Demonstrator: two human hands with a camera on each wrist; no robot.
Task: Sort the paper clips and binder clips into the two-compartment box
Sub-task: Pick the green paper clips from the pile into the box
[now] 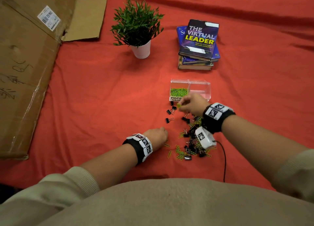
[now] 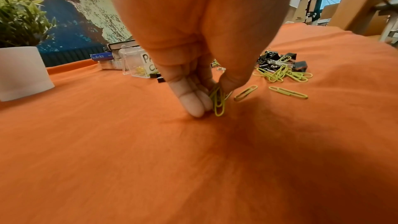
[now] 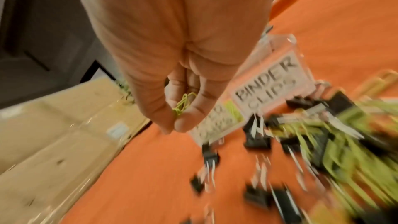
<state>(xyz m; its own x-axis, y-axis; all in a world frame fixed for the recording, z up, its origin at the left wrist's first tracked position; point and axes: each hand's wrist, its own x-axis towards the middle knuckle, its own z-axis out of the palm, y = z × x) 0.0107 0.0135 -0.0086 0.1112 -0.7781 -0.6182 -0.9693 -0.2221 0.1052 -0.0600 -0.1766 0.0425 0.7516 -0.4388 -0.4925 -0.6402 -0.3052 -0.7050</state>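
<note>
A clear two-compartment box (image 1: 200, 84) sits on the red cloth; its left half, labelled PAPER CLIPS, holds green paper clips (image 1: 179, 91), and the right half, labelled BINDER CLIPS (image 3: 271, 84), looks empty. My right hand (image 1: 192, 104) hovers just in front of the box and pinches green paper clips (image 3: 183, 106). My left hand (image 1: 157, 134) is down on the cloth, pinching a few green paper clips (image 2: 218, 103) between thumb and fingers. A mixed pile of green paper clips and black binder clips (image 1: 192, 139) lies between my hands.
A potted plant (image 1: 137, 30) and a stack of books (image 1: 198, 45) stand behind the box. A large flattened cardboard box (image 1: 28, 61) covers the left side. Stray binder clips (image 1: 169, 119) lie left of the pile. A black cable (image 1: 225, 161) runs from my right wrist.
</note>
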